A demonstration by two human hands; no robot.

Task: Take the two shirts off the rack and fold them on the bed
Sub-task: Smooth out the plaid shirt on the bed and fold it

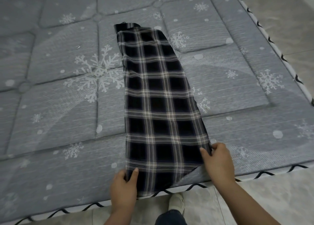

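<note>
Bed (51,105) is carrying the shirt (158,97), lying as a long strip stretching away from both grips. Left hand (123,186) and right hand (218,160) are pinching its near hem; uneven lifting risks skewing the fold.

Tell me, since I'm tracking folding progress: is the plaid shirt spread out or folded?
Partly folded: the plaid shirt lies as one long narrow strip, sleeves hidden, collar far, hem gripped by left hand and right hand.
</note>
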